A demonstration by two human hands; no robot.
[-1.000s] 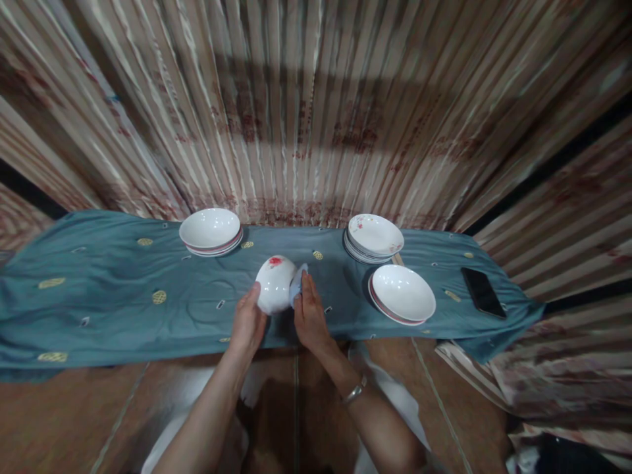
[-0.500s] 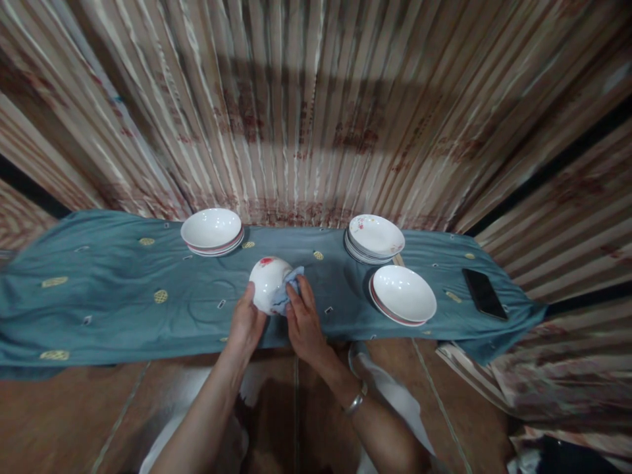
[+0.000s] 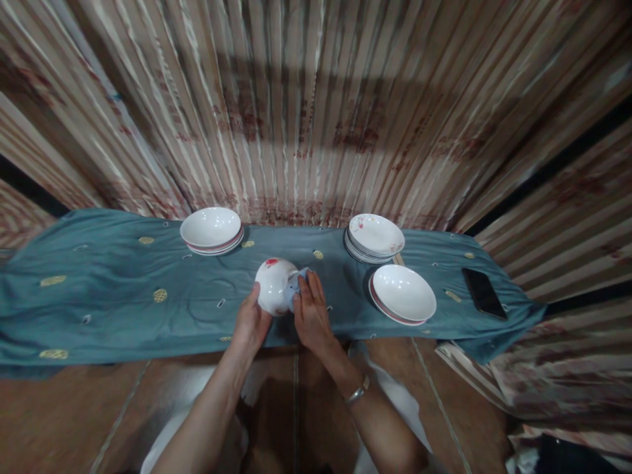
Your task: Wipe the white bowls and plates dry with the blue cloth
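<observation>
A white bowl (image 3: 273,284) with a red flower print is held up over the front half of the table, its outer side facing me. My left hand (image 3: 251,320) grips its lower left edge, thumb on the outside; the fingers behind it are hidden. My right hand (image 3: 312,313) is closed on a light blue cloth (image 3: 294,287), pressed against the bowl's right side. Part of the cloth is covered by the fingers. Right of my hands stands a stack of white bowls (image 3: 403,294) with red bands.
At the back left is another stack of bowls (image 3: 211,228). A stack of flower-printed plates (image 3: 376,236) stands at the back right. A black phone (image 3: 482,293) lies near the right end of the green tablecloth (image 3: 118,289). Pleated curtains (image 3: 296,112) hang behind the table.
The bowl has shifted slightly right together with both hands. My right hand and the cloth have slid outward to the bowl's right edge. The stacks have stayed where they were.
</observation>
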